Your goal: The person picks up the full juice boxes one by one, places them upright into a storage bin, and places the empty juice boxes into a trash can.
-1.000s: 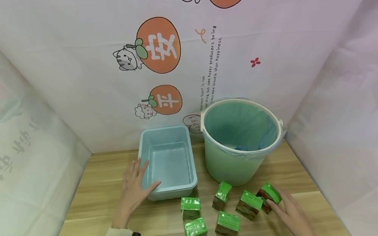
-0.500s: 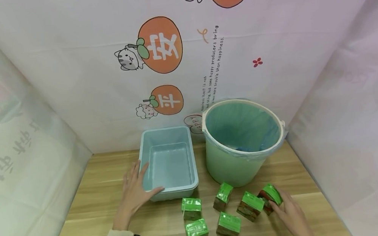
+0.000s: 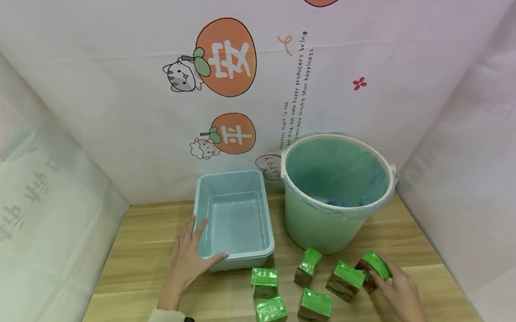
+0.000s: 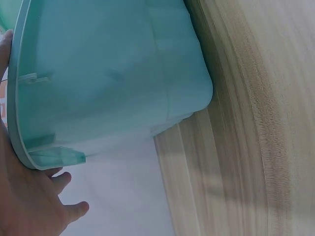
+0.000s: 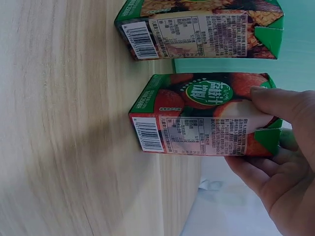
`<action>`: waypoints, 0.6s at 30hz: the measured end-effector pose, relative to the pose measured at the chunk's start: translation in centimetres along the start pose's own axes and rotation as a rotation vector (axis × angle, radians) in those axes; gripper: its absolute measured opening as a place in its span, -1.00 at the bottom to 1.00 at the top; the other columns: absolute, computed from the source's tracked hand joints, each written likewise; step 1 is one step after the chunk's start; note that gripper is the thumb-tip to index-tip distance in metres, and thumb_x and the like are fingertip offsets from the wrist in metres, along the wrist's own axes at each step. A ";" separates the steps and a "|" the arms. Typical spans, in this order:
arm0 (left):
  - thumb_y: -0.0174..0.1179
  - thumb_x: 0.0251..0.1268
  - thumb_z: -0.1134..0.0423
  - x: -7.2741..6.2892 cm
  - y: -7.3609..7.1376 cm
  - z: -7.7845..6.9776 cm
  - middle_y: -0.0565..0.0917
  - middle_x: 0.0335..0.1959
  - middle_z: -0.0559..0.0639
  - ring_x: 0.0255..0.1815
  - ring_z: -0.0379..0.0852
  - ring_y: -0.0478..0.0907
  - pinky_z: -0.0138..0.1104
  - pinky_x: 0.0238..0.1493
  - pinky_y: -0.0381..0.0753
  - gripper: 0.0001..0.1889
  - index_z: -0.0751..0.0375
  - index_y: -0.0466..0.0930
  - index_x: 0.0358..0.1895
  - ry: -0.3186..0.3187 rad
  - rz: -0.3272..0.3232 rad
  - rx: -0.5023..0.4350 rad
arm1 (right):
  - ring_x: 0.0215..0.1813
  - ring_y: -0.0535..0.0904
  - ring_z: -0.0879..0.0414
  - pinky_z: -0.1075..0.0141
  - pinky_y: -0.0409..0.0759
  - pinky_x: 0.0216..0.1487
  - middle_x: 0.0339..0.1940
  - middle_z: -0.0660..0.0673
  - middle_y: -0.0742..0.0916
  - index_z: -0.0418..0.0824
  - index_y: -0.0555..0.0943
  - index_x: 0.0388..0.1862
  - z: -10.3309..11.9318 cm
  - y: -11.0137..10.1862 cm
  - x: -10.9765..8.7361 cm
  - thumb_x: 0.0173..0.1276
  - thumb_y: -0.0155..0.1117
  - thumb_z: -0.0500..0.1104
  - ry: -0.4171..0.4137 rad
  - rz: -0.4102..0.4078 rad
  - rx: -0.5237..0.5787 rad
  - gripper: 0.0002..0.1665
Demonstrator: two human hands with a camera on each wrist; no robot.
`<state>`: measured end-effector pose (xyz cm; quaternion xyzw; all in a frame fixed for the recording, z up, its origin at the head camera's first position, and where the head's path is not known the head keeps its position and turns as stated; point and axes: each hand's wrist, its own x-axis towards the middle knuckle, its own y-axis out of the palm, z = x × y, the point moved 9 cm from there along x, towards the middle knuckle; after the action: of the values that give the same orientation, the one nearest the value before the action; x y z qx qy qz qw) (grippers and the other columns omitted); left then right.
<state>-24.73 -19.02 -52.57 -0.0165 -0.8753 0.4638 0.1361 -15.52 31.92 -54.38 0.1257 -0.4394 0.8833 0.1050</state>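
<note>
My left hand [image 3: 186, 261] rests at the left front corner of a light blue plastic bin [image 3: 267, 222], fingers spread along the side and thumb across the front rim. In the left wrist view the bin's wall [image 4: 113, 73] fills the upper left, with fingers [image 4: 69, 211] stretched out beyond the rim. My right hand [image 3: 403, 294] holds a green-topped juice carton [image 3: 377, 265] between thumb and fingers near its top. Red fruit shows on this juice carton [image 5: 197, 108] in the right wrist view, its lower end by the table. A pineapple-print carton [image 5: 206, 34] stands beside it.
A pale green bucket [image 3: 316, 228] with a thin liner stands behind the cartons, right of the bin. Several more green-topped cartons [image 3: 315, 306] stand on the wooden table [image 3: 217, 315]. Printed white cloth [image 3: 151, 114] walls the back and both sides.
The head view has shifted slightly, moving everything a little to the right in it. Both hands stay nearly in place, the right still gripping the same juice carton.
</note>
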 end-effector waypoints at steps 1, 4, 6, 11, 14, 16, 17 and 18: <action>0.47 0.10 -0.39 0.0 0.0 -0.1 -0.06 0.74 0.28 0.71 0.36 -0.06 0.41 0.56 -0.13 0.17 0.10 0.16 0.70 0.000 0.000 -0.003 | -0.07 0.71 -0.46 -0.34 0.69 -0.12 -0.04 -0.54 0.74 -0.54 0.56 0.27 0.0 -0.1 -0.1 0.32 0.51 -0.41 -0.005 -0.012 0.000 -0.43; 0.48 0.11 -0.37 -0.1 0.1 -0.1 -0.06 0.74 0.28 0.70 0.38 -0.05 0.42 0.56 -0.12 0.17 0.11 0.16 0.70 0.005 -0.008 -0.015 | -0.07 0.72 -0.44 -0.33 0.69 -0.12 -0.04 -0.52 0.75 -0.51 0.58 0.26 0.2 -0.4 -0.2 0.33 0.51 -0.40 -0.015 -0.031 0.001 -0.45; 0.49 0.11 -0.35 -0.1 0.2 -0.1 -0.05 0.74 0.29 0.70 0.37 -0.06 0.42 0.56 -0.12 0.16 0.11 0.17 0.70 0.007 -0.016 -0.018 | -0.07 0.72 -0.43 -0.32 0.69 -0.14 -0.04 -0.51 0.75 -0.51 0.59 0.25 0.2 -0.5 -0.1 0.34 0.51 -0.39 -0.016 -0.030 -0.001 -0.47; 0.49 0.12 -0.33 0.0 0.1 0.1 -0.06 0.75 0.26 0.71 0.35 -0.07 0.41 0.57 -0.14 0.15 0.08 0.16 0.70 0.007 -0.024 -0.027 | -0.12 0.74 -0.35 -0.14 0.74 -0.23 -0.10 -0.47 0.77 -0.54 0.60 0.18 0.7 -1.2 0.2 0.33 0.51 -0.40 -0.007 -0.029 -0.001 -0.52; 0.49 0.12 -0.34 0.0 0.1 0.1 -0.07 0.75 0.24 0.71 0.35 -0.07 0.39 0.58 -0.14 0.15 0.06 0.14 0.71 0.005 -0.017 -0.030 | -0.18 0.74 -0.26 0.05 0.73 -0.33 -0.13 -0.47 0.77 -0.56 0.61 0.18 1.2 -1.8 0.6 0.32 0.52 -0.41 0.002 -0.035 -0.002 -0.51; 0.49 0.12 -0.34 0.0 0.1 0.0 -0.08 0.75 0.25 0.71 0.34 -0.08 0.38 0.58 -0.14 0.16 0.07 0.15 0.71 0.001 -0.012 -0.034 | -0.19 0.74 -0.24 0.12 0.70 -0.37 -0.13 -0.48 0.77 -0.56 0.61 0.20 1.5 -2.2 0.8 0.32 0.52 -0.40 0.004 -0.036 -0.005 -0.50; 0.49 0.11 -0.34 0.0 0.1 0.0 -0.08 0.75 0.25 0.72 0.34 -0.09 0.38 0.58 -0.14 0.16 0.08 0.15 0.70 -0.001 -0.009 -0.036 | -0.18 0.75 -0.26 0.09 0.71 -0.35 -0.12 -0.48 0.77 -0.56 0.61 0.20 1.8 -2.4 0.9 0.33 0.52 -0.39 0.002 -0.038 -0.003 -0.49; 0.50 0.11 -0.33 -0.1 0.1 -0.1 -0.08 0.75 0.25 0.72 0.33 -0.09 0.38 0.58 -0.14 0.16 0.09 0.16 0.70 -0.002 -0.009 -0.040 | -0.17 0.75 -0.29 0.05 0.73 -0.33 -0.11 -0.49 0.77 -0.56 0.61 0.21 2.0 -2.5 1.0 0.33 0.52 -0.39 -0.001 -0.041 -0.002 -0.49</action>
<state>-24.68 -18.92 -52.64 -0.0150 -0.8845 0.4457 0.1370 -15.41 31.85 -50.98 0.1348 -0.4375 0.8805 0.1228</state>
